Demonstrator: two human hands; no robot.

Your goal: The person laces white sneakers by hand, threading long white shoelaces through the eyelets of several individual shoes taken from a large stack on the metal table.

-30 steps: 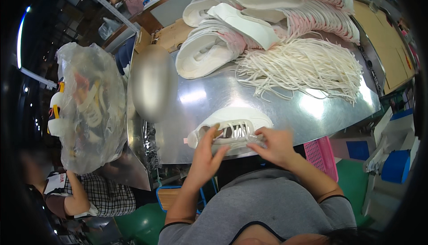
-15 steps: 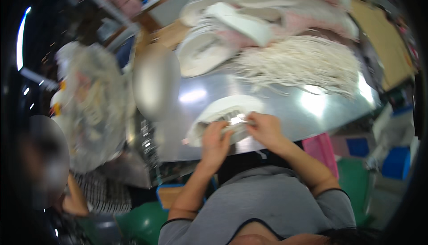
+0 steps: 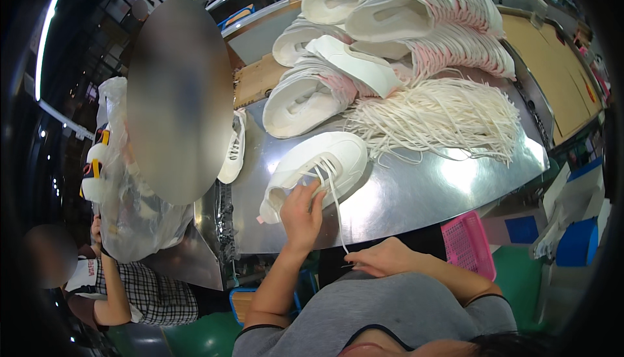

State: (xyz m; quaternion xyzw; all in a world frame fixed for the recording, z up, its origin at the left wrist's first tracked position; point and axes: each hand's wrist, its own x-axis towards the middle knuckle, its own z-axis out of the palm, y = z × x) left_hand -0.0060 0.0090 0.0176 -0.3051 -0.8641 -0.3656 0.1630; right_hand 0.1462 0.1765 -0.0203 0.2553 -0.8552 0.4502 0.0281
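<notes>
From my end, the white sneaker upper lies on the counter, its long axis running heel lower-left to toe upper-right. The left hand is nearer, touching the lacing, its closure unclear to me; the right hand's grip pinches the shoelace bodyward.

Left: translucent plastic bag, co-worker in checked garment just beside it | upper left: lit tube lamp | lower right: pink perforated basket, green floor | far right: blue curved object, tan board above
</notes>
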